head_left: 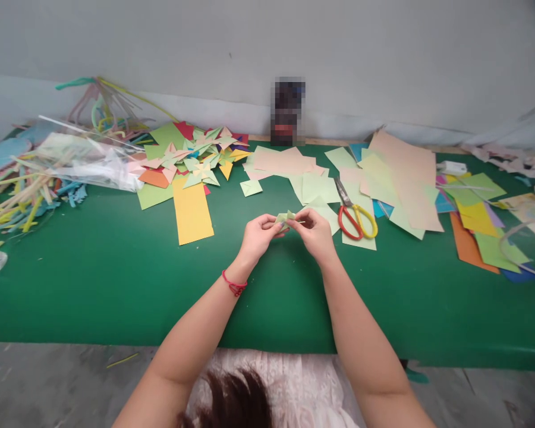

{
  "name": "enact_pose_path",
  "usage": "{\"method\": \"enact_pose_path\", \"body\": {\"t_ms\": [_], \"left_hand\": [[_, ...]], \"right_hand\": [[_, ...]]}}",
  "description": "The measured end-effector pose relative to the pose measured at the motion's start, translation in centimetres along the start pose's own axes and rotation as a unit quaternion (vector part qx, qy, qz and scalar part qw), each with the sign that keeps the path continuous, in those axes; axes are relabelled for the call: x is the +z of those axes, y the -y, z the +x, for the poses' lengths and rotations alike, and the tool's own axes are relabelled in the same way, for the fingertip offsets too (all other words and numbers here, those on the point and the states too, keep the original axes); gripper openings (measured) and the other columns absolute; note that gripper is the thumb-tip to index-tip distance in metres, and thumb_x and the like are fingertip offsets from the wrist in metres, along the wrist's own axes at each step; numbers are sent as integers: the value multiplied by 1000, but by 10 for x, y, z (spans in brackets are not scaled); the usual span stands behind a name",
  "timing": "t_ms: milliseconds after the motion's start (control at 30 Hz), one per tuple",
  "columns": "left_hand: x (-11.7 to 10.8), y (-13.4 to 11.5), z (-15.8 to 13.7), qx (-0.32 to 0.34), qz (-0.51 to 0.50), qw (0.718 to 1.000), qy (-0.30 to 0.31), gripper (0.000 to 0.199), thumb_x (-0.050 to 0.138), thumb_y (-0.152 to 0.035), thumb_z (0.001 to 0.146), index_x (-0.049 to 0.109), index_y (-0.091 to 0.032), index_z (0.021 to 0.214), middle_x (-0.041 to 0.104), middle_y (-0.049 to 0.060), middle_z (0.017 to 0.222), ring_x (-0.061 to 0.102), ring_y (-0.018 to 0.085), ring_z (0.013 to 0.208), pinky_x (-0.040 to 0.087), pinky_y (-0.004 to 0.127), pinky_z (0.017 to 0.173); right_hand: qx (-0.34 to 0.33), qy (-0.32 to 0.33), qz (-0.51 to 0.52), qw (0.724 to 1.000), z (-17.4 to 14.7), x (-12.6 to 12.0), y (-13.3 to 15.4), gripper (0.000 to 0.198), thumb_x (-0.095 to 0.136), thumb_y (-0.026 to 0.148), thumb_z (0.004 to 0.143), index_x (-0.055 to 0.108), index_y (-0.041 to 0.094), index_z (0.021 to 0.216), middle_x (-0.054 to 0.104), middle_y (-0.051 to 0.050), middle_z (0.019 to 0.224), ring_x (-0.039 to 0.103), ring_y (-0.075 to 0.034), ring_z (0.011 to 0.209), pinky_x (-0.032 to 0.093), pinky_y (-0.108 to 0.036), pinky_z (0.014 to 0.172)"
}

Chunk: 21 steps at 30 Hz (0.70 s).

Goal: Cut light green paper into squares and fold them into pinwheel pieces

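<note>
A small piece of folded light green paper is pinched between my two hands over the green table. My left hand, with a red cord on its wrist, grips the paper's left side. On the other side my right hand has its thumb and fingers closed on the right edge. Parts of the paper are hidden by my fingers. Just beyond lies a flat folded green square. Scissors with one red and one yellow handle rest on paper sheets to the right of my right hand.
Folded paper pinwheels are heaped at the back left, by a yellow sheet. Pink and green sheets spread at the right. Paper strips and plastic bags crowd the far left. A pixelated dark object stands against the wall.
</note>
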<state>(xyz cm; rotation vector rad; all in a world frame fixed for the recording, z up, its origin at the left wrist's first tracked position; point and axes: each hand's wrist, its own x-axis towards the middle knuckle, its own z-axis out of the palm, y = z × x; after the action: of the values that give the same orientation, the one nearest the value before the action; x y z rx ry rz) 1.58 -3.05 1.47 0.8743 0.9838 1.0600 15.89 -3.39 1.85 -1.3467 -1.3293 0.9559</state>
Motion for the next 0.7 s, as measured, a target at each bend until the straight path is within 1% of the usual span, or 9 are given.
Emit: {"method": "enact_pose_path", "body": {"t_ms": [300,467,533,633,700], "left_hand": [[-1,0,0,-18,-9,1000,0,25,74,-32,65,62,-13,76,71,5,71,69,19,76,54,33,75],[-4,1,1,-38,-17,999,11,26,73,-32,66,62,-12,77,72,7,74,69,20,78,54,36,78],[-5,2,2,-41,-19,999,15,26,74,-32,66,62,-12,78,72,7,75,69,20,78,53,37,80],[-6,3,2,-42,-20,999,18,26,74,-31,66,62,-11,78,71,7,75,69,19,77,53,37,80],[-6,3,2,-42,-21,999,18,25,74,-30,66,62,-11,78,71,7,75,69,19,76,54,37,80]], "right_hand": [[-30,-21,-56,998,-2,1,3,21,65,37,73,53,20,70,58,1,68,58,-14,65,50,-29,65],[-37,7,-34,999,-1,1,-3,19,64,37,74,53,20,74,60,0,77,60,-15,76,51,-31,72],[-31,16,-23,999,-1,0,-5,20,64,37,74,53,20,75,61,-1,81,61,-16,76,51,-32,72],[-29,24,-2,999,0,1,-5,22,64,39,73,52,20,73,62,-3,92,61,-17,82,51,-32,73],[-25,23,5,999,0,1,-4,23,65,39,72,52,20,73,62,-3,91,61,-17,82,51,-32,72]]}}
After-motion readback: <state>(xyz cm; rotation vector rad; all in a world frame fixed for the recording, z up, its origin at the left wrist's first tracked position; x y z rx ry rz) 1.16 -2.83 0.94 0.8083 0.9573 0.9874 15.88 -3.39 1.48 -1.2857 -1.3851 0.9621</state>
